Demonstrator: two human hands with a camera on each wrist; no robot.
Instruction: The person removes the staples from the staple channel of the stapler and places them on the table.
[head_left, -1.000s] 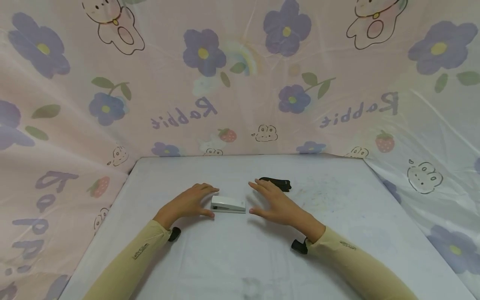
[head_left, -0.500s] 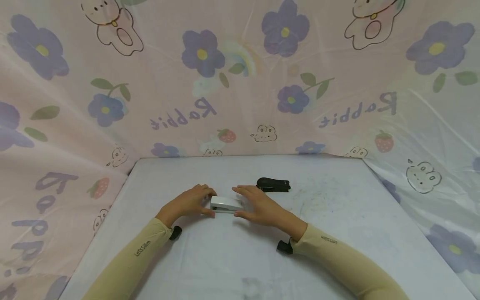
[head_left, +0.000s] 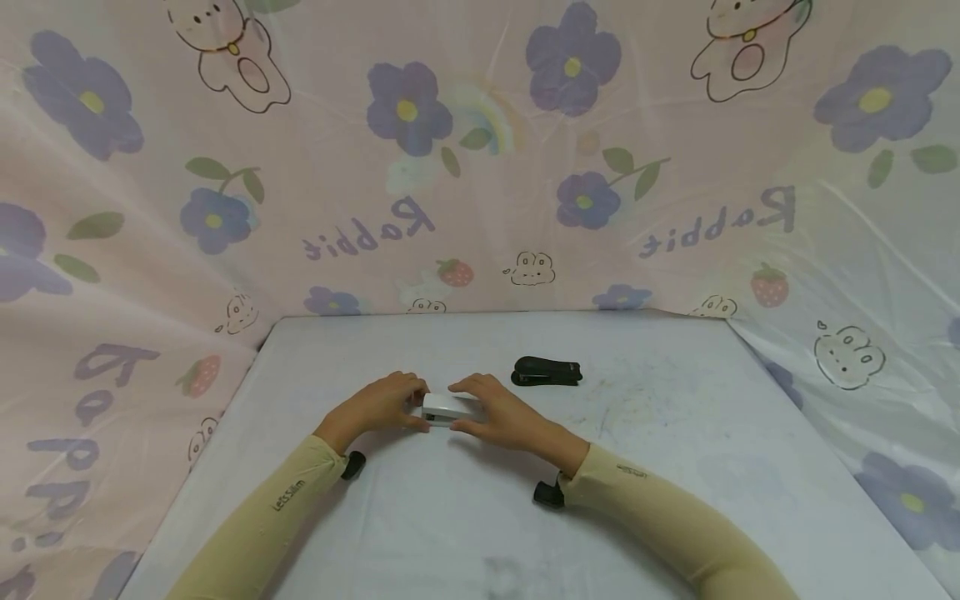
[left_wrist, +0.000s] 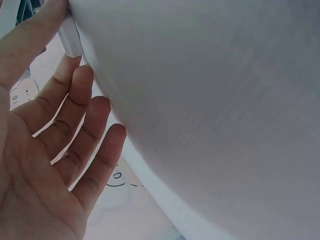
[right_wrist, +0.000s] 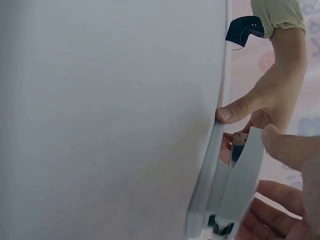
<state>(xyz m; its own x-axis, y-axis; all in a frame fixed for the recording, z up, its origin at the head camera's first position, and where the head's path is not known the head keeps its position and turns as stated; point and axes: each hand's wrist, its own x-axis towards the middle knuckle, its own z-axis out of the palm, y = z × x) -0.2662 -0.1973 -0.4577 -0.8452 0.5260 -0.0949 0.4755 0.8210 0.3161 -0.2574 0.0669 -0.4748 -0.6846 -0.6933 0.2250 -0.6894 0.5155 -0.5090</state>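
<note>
Right hand just slid further over the white stapler, fingers wide around it. Left hand's at the other end, can't tell if pinching. Stapler's bracketed now.

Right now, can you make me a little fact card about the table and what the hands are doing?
Table: white
White stapler: lying between the two hands
Left hand: thumb and finger pinching one end of it
Right hand: thumb and fingers around its other part
Black stapler: farther back, toward the right, untouched
Sleeves: tan
Cloth behind: flowers, rabbits, strawberries
</note>
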